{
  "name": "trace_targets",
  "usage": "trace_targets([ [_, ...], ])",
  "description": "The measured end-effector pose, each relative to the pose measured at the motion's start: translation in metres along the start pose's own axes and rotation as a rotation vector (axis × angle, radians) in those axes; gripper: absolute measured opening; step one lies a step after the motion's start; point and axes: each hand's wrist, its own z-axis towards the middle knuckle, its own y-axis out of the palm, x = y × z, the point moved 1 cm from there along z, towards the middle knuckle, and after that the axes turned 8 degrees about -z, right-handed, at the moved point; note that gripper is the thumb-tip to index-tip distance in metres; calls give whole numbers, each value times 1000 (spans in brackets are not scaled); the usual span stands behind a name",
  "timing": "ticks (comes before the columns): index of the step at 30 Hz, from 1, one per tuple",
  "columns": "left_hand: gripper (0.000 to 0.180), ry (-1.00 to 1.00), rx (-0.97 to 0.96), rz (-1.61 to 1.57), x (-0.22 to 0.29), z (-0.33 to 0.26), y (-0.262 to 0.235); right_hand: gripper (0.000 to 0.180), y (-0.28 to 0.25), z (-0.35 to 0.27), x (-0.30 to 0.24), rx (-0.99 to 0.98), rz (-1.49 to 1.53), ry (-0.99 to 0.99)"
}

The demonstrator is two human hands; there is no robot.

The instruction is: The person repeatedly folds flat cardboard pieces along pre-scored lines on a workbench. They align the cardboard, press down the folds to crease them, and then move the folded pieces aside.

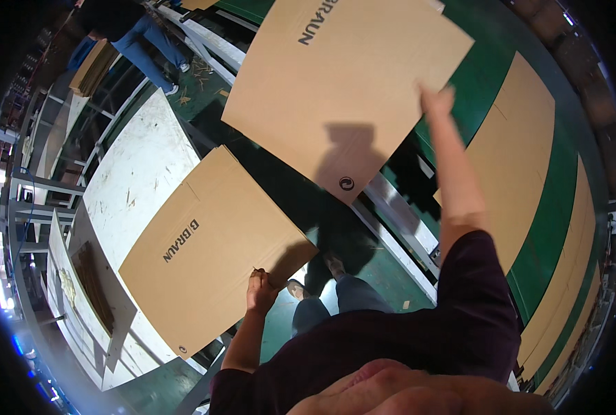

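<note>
My right hand (436, 102), a little blurred, is stretched far forward and closed on the right edge of a large flat brown cardboard sheet (301, 90). This sheet hangs tilted above the gap between two work surfaces, and the shadow of a head falls on it. My left hand (260, 290) is at the near edge of a stack of flat cardboard sheets (204, 242) on the left. Its fingers are curled together, with a small dark bit showing at the tips; I cannot make out what it is.
The stack lies on a white scuffed table (138, 162). To the right, more cardboard sheets (512, 152) lie on a green conveyor belt (544, 235) with a metal frame (398, 214). Another person (138, 41) in jeans stands at the far left, near a cardboard pile (95, 68). Scraps litter the floor.
</note>
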Motion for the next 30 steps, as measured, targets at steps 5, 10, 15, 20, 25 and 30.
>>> trace_targets([
  [5, 31, 64, 164, 41, 6, -2, -6, 62, 171, -109, 87, -477, 452, 581],
  [10, 33, 111, 116, 147, 4, -5, -4, 28, 188, -125, 1, -956, 1032, 490],
  [15, 43, 47, 162, -19, 7, -1, -8, 16, 142, -263, -86, -1251, 371, -228],
  [20, 44, -17, 211, -152, 4, -5, -8, 35, 33, -441, -98, -1440, 973, 523],
  [25, 40, -354, -24, -580, 4, -5, -15, 23, 24, -507, -27, -1574, 989, 578],
  [30, 33, -126, 291, -1139, -11, -28, 31, 21, 47, -575, -3, -1523, 944, 440],
])
